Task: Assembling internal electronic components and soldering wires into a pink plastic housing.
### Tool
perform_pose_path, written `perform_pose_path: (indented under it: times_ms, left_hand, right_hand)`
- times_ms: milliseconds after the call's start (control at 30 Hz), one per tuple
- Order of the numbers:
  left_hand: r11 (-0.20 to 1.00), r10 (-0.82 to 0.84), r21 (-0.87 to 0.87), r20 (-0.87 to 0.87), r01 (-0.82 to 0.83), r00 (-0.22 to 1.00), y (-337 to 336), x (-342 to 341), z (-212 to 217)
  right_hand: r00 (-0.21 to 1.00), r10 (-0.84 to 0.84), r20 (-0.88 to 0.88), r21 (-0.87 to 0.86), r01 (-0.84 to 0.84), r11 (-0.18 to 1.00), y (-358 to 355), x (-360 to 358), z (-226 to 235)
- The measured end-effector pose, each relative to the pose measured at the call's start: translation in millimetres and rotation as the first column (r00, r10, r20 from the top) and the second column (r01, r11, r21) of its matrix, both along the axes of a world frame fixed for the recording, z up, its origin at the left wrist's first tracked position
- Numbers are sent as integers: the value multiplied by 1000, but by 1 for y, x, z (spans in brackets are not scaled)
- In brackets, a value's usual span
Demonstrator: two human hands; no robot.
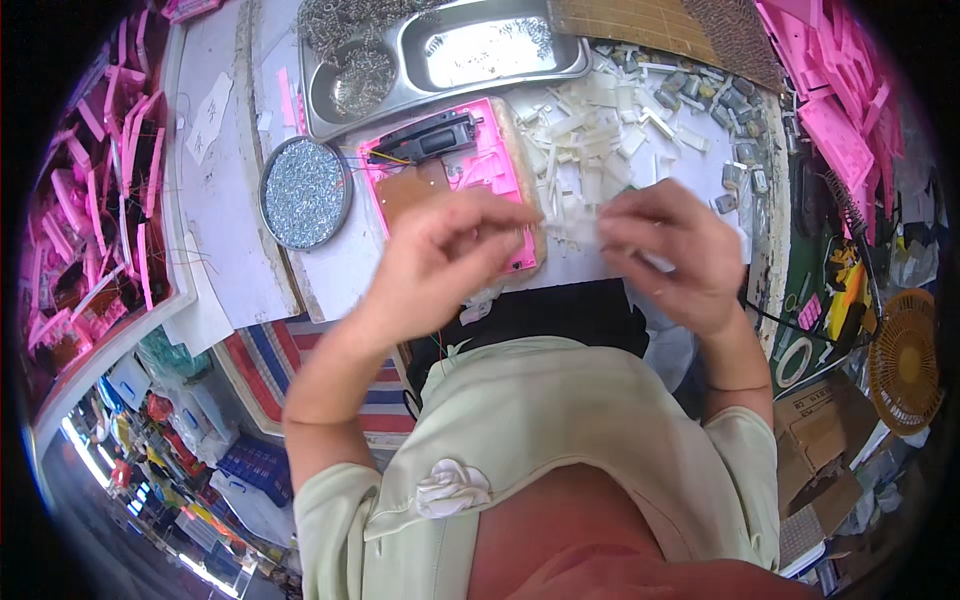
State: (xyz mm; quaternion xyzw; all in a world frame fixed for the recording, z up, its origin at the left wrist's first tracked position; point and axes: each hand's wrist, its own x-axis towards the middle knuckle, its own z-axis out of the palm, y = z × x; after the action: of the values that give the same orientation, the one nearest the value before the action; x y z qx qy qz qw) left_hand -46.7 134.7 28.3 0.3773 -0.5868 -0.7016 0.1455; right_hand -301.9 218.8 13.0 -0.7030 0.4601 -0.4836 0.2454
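- So your white worktop (335,280) is packed, with the pink casing (505,160) lying on it and a black part (425,140) and brown board (410,190) inside.
- Just left of that casing you've got a round dish of tiny metal bits (305,193); beyond the casing, a metal tray (572,58) with springs.
- Right of the casing: loose translucent plastic pieces (590,130).
- Your left hand (435,260) is over the casing's near side, your right hand (680,250) off to its right, fingers curled on both.
- Something translucent (572,228) blurs between your fingertips, just right of the casing; can't tell if either hand's actually gripping it.
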Motion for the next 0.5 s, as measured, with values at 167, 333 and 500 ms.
perform_pose_path:
  times_ms: [167,333,500]
  left_hand:
    - [947,198,285,-155,-148,968,41,23,-28]
    - [999,-4,39,-11,4,1000,48,32,-32]
    - [938,-39,341,-75,63,996,-3,37,-4]
  right_hand:
    - [983,127,-131,-15,-130,991,2,25,-8]
    - [923,309,-230,36,-309,950,4,36,-8]
    - [906,241,349,356,-366,860,-7,18,-23]
